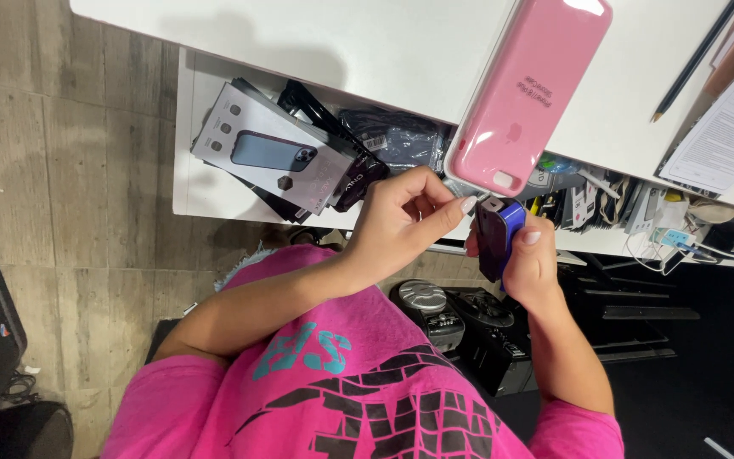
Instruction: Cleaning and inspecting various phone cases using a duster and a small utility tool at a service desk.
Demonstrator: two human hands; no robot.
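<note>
The right hand (530,259) grips a small blue and black device (498,236) upright, fingers wrapped around its body and thumb pressed on its side, just near of the white table (367,51) edge. The left hand (405,217) meets it from the left, thumb and forefinger pressed together in a pinch at the device's top corner; what they pinch is too small to tell. A pink phone case (530,93) lies on the table just beyond, a pencil (695,59) further right, and boxed phone cases (275,153) rest on the shelf below.
</note>
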